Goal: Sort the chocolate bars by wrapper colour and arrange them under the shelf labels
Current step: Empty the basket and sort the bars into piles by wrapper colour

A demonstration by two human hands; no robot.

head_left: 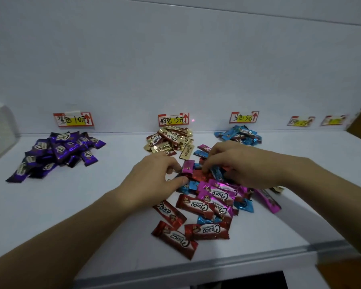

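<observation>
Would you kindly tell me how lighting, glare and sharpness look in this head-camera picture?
Head view: dim, bluish, even light, soft shadows; foil glints on the purple pile; the two far-right labels are too blurred to read; wide-angle bending bows the shelf; a red dot sits beside the middle label.

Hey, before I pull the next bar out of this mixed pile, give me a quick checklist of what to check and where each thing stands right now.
1. left hand has a firm hold: it pinches the magenta bar at its lower end. Ok.
2. right hand holds one bar only: its fingers are curled into the mixed pile. Cannot tell.
3. Sorted piles are one colour each: purple pile, gold pile, blue pile. Ok.
4. All blue is sorted: blue bars remain in the mixed pile. Not ok.
5. far-right labels are readable for magenta and red: blurred. Cannot tell.
</observation>
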